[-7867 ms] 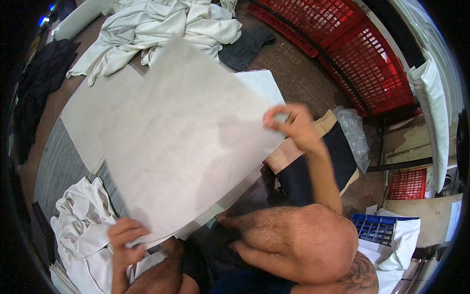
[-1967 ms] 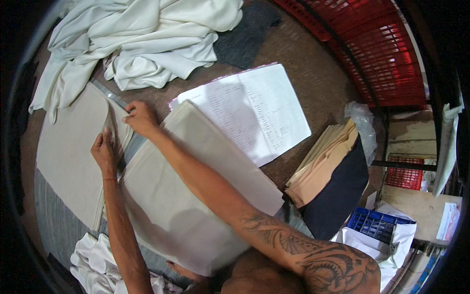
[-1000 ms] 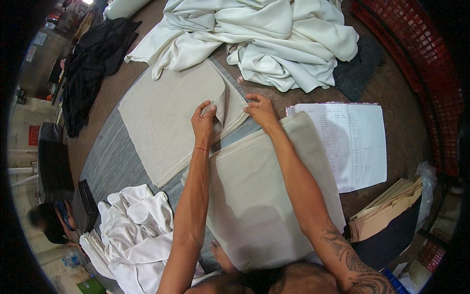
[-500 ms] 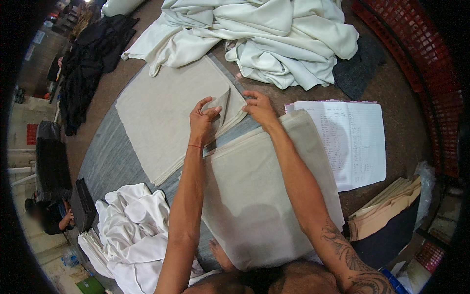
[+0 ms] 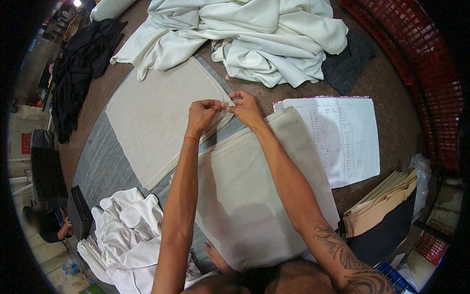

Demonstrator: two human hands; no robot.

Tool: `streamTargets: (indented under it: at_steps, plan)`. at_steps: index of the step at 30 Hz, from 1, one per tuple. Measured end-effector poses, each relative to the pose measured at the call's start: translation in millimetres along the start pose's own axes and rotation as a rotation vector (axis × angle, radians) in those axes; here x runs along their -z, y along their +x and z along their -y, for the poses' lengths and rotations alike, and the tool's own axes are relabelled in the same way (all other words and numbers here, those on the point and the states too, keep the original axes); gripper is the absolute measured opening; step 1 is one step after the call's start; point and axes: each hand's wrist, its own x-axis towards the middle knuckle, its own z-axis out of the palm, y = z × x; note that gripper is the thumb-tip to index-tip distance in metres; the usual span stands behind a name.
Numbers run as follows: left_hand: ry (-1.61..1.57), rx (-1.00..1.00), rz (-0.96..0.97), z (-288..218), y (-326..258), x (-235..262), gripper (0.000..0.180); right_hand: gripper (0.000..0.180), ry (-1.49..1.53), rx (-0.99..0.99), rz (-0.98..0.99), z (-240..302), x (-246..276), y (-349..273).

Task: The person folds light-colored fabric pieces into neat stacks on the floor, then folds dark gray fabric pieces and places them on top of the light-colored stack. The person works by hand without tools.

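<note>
A stack of beige cloth sheets (image 5: 152, 112) lies at the left of the grey board, its near right corner under my hands. My left hand (image 5: 205, 116) is closed in a pinch at that corner; the bit of cloth between its fingertips is mostly hidden. Against those fingertips rests the thumb of my right hand (image 5: 247, 109), while its other fingers are bent and apart, with nothing plainly held. A second beige cloth stack (image 5: 254, 196) lies nearer me, beneath my right forearm and partly over the board.
White fabric (image 5: 254, 39) is heaped at the back, more white cloth (image 5: 129, 220) at the near left. An open notebook (image 5: 338, 137) lies right. Black cloth (image 5: 81, 73), peach and tan pieces (image 5: 377, 206) and red crates (image 5: 416, 59) surround the grey board (image 5: 103, 152). Another person (image 5: 54, 225) is far left.
The raised corner of the left stack is down. My left hand has gone from partly spread fingers to a pinch, and my hands have come together. The view has shifted slightly.
</note>
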Motion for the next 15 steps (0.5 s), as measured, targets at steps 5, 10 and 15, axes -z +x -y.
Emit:
streamTargets:
  at_steps: [5,10,15]
  plan:
    - [-0.011,0.012,0.045,9.6,7.6,2.7,0.024,0.041,-0.046,0.016,-0.01,-3.0,0.9,1.3]
    - [-0.212,0.003,-0.009,30.2,17.2,11.2,0.015,0.041,0.036,0.024,0.018,-3.0,-3.6,2.5]
    - [-0.261,0.063,0.007,20.9,5.0,9.9,0.018,0.04,-0.045,-0.028,-0.025,6.9,-1.9,-1.7]
